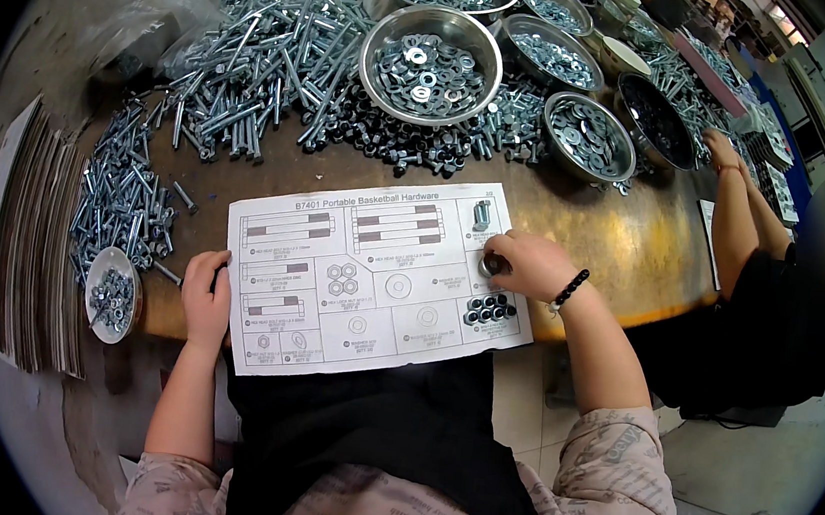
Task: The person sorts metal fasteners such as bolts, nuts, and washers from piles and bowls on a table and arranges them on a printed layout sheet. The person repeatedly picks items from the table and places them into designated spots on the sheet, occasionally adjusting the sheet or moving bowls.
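A white printed hardware sheet [389, 341], divided into boxes with line drawings of bolts, nuts and washers, lies at the table's front edge and overhangs it. My left hand [204, 301] grips its left edge with curled fingers. Over the sheet's right side, my right hand [535, 266] is closed in a pinch on a small dark ring-shaped piece, probably washers, partly hidden by the fingers. Just below that hand, several black-centred nuts [490, 310] stand in rows on the sheet. Small bolts [481, 216] lie in its upper right box.
Long bolts [251, 70] are heaped behind the sheet, with short bolts [127, 197] at left. Metal bowls of washers [426, 108] stand behind. A white dish [132, 314] sits at the left edge, near stacked cardboard [41, 249]. On the right, a co-worker's arm [739, 216] reaches the table.
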`<control>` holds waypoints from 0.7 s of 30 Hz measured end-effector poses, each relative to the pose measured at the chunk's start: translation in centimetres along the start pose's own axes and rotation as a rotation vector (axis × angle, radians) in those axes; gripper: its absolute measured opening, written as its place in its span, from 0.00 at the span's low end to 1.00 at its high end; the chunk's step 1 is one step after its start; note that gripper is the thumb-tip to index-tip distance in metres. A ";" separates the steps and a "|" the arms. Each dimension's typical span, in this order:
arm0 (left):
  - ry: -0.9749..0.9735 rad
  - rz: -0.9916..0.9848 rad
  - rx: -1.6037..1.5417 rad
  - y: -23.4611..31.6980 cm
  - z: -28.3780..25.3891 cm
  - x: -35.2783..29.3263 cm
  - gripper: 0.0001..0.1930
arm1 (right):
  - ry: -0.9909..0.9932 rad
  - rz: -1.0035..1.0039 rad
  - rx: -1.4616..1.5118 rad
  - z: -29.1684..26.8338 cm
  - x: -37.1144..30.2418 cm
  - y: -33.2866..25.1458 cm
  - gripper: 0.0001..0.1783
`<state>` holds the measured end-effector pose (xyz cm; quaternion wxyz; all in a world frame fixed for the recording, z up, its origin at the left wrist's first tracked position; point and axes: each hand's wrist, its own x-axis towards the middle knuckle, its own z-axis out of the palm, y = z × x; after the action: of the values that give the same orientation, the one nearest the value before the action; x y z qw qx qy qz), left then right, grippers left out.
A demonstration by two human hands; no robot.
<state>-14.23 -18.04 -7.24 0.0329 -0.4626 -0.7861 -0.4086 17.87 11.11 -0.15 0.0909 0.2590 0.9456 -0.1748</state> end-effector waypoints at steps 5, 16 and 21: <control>0.011 -0.001 -0.016 0.0 0.0 -0.1 0.10 | 0.023 0.041 -0.046 0.6 0.1 -0.2 0.17; 0.039 -0.015 -0.032 0.1 0.0 -0.1 0.11 | 0.050 0.036 -0.090 1.0 0.3 -0.9 0.14; 0.073 -0.010 -0.045 0.2 0.1 0.0 0.11 | 0.011 0.075 -0.124 0.4 0.2 -0.9 0.18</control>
<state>-14.02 -17.96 -7.18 0.0492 -0.4440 -0.7774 -0.4429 17.29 10.30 -0.33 0.1082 0.2888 0.9448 -0.1111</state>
